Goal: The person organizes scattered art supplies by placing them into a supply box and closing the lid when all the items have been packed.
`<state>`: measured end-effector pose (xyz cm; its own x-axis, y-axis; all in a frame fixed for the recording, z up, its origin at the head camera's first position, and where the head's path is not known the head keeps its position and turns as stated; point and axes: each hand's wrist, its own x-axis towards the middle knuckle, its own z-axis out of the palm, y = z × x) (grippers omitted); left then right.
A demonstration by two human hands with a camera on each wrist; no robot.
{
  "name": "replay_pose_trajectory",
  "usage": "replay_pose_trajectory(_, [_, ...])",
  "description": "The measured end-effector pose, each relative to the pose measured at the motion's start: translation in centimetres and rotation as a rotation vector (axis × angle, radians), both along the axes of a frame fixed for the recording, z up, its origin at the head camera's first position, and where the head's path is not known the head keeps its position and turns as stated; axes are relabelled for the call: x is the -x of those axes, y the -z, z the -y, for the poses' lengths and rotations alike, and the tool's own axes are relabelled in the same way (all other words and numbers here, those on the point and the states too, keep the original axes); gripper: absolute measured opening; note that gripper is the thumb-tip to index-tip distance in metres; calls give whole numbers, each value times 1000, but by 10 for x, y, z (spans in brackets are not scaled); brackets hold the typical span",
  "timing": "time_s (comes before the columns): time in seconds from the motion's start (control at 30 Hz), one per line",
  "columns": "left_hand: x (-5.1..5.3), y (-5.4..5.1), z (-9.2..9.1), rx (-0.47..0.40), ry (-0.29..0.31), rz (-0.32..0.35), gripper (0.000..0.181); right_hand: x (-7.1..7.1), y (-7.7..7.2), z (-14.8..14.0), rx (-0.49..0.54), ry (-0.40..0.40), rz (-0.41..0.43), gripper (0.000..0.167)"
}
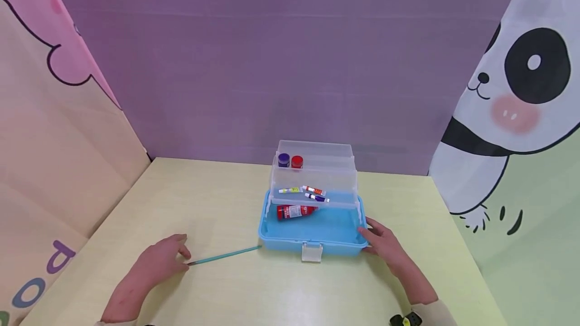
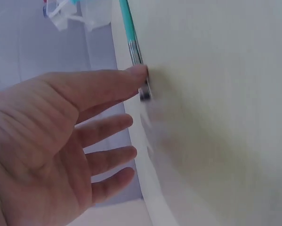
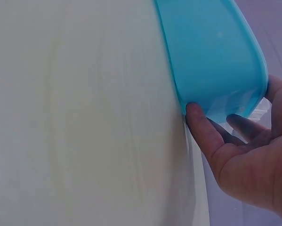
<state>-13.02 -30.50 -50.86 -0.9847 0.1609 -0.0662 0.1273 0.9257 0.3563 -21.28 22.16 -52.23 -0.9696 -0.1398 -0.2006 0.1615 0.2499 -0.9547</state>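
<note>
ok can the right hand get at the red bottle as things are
Probably yes: the box stands open, and nothing shows on its floor between the right hand, at the box's right end, and the red bottle. The hand would likely have to leave the box's side first.

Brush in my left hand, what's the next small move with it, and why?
Probably lift the brush over the open box: your left hand pinches it near the bristles, your right hand holds the box's right end, and there's bare floor inside beside the red bottle.
</note>
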Motion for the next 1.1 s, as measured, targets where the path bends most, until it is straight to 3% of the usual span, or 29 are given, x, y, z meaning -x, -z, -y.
replay_pose_trajectory(0.23, [-7, 4, 10, -4, -18, -10, 9, 1, 0, -2, -6, 5, -6, 63])
replay_pose_trajectory(0.53, [-4, 0, 4, -4, 13, -49, 14, 2, -2, 0, 7, -4, -9, 63])
replay_pose_trajectory(0.77, [-5, 3, 9, 17, -9, -57, 18, 0, -2, 2, 15, -4, -6, 62])
replay_pose_trajectory(1.1, [-13, 5, 24, 14, 0, -166, 19, 0, -1, 2, 7, 2, -4, 62])
